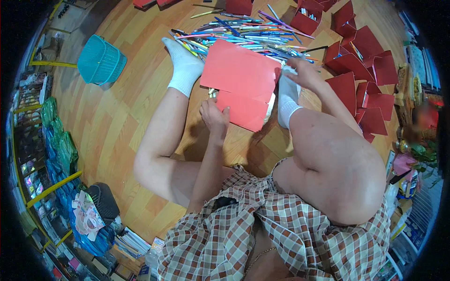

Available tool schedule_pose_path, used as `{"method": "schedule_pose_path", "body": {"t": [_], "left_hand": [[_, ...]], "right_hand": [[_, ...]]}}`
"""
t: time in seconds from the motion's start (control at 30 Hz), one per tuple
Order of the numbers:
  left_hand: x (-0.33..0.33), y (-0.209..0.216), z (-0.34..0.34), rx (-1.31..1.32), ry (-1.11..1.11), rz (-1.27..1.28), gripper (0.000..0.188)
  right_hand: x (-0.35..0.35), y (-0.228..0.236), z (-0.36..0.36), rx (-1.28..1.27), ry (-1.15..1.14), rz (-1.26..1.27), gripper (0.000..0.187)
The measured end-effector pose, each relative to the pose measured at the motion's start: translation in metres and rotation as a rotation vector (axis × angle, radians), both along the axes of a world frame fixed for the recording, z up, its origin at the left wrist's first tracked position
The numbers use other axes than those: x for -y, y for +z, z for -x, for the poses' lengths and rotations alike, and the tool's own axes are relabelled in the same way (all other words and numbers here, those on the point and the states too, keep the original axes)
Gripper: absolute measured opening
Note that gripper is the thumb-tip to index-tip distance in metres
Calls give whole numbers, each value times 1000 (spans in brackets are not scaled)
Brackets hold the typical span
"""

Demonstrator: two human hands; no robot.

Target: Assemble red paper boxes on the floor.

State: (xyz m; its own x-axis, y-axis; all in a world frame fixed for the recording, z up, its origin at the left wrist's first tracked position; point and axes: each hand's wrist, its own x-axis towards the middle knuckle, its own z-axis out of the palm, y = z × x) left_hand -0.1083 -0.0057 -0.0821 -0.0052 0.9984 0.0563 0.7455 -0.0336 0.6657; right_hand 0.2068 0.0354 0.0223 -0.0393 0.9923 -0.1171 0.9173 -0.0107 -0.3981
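Note:
A folded red cardboard sheet with slits along its lower part is between my legs, above the wooden floor. My left hand grips its lower left edge, fingers curled and partly hidden. At the sheet's right edge, my right hand reaches in over my right foot, its fingers stretched out and somewhat apart. Whether those fingertips touch the sheet is hard to see. Pale material shows under the sheet's right side. Just beyond the sheet spreads a heap of pens in many colours.
Several folded red cardboard boxes stand at the right, some with pens in them. A turquoise plastic basket sits on the floor at the left. Shelves with a yellow frame line the left side; books lie at the lower left.

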Motion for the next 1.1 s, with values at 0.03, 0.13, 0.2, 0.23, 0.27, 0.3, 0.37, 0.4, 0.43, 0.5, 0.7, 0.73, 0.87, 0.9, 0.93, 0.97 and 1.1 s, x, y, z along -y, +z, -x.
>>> {"method": "schedule_pose_path", "body": {"t": [0.03, 0.13, 0.2, 0.23, 0.27, 0.3, 0.37, 0.4, 0.43, 0.5, 0.7, 0.73, 0.87, 0.9, 0.93, 0.97, 1.1], "left_hand": [[1, -2, 2, 61, -18, -22, 40], [0, -3, 0, 138, -70, -60, 35], [0, -1, -3, 157, -97, -75, 32], [1, 1, -6, 151, -106, -111, 30], [1, 4, -6, 134, -116, -146, 27], [2, 8, -9, 129, -117, -144, 27], [1, 18, -11, 125, -100, -188, 24], [-1, 23, -13, 129, -99, -191, 24], [-1, 29, -13, 185, -119, -178, 22], [-7, 42, -15, 237, -140, -164, 19], [-4, 73, -42, 1211, -342, 251, 24], [-4, 76, -41, 1187, -311, 282, 24], [-20, 81, -29, 1160, -252, 350, 28], [-27, 82, -21, 1122, -194, 412, 29], [-34, 83, -13, 1132, -206, 388, 29], [-41, 85, -4, 1222, -202, 406, 30], [-61, 90, 15, 1453, -237, 452, 31]], "right_hand": [[-3, -9, 7, -15, 33, 34, 36], [-13, -32, 18, -68, 74, 34, 41], [-18, -43, 24, 22, 16, 108, 49], [-18, -47, 25, 58, 5, 140, 54], [-18, -50, 28, 22, 20, 126, 54], [-17, -51, 29, 61, 20, 133, 53], [-15, -54, 31, 104, 21, 135, 53], [-14, -55, 30, 102, 37, 100, 53], [-12, -57, 30, 118, 42, 81, 52], [-12, -60, 29, 64, 49, 58, 54], [-12, -69, 20, -65, 49, 68, 59], [-10, -70, 22, -85, 49, 81, 60], [-5, -57, 21, -154, 84, 55, 60], [-2, -50, 20, -162, 141, 13, 61], [0, -43, 19, -170, 197, -28, 61], [1, -35, 19, -173, 198, -24, 61], [3, -3, 20, -152, 344, -174, 64]]}}
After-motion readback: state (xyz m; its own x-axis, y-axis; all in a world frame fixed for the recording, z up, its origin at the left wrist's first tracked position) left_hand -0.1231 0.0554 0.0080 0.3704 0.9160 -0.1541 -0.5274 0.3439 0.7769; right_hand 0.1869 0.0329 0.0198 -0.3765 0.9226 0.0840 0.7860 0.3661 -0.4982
